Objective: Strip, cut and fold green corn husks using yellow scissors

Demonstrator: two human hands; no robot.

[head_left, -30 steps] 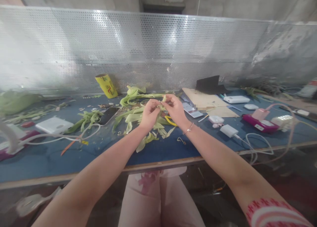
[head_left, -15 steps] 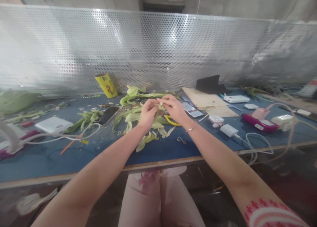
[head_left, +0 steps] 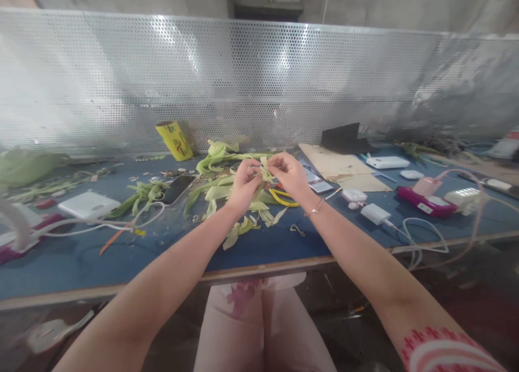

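Observation:
My left hand [head_left: 244, 187] and my right hand [head_left: 292, 176] meet over the middle of the blue table, fingers pinched close together. Between their fingertips is a small pale green corn husk piece [head_left: 264, 166], folded or knotted; its exact shape is too small to tell. Below and behind the hands lies a loose heap of corn husks [head_left: 219, 192], with torn strips [head_left: 240, 230] toward the front edge. A yellow curved handle or loop [head_left: 286, 201] shows under my right hand; what it belongs to is hidden.
A yellow printed tube [head_left: 174, 140] leans near the perforated metal screen [head_left: 259, 69]. Phones [head_left: 178, 190], a white power bank [head_left: 88, 205], a white charger [head_left: 375, 214] with cable, a purple power strip [head_left: 425, 201] and cardboard [head_left: 338, 164] lie around. The table's front edge [head_left: 267, 266] is near.
My fingers have shifted around the husk piece. More of it now sticks up between the fingertips, and my right hand has turned slightly and opened its palm side toward me.

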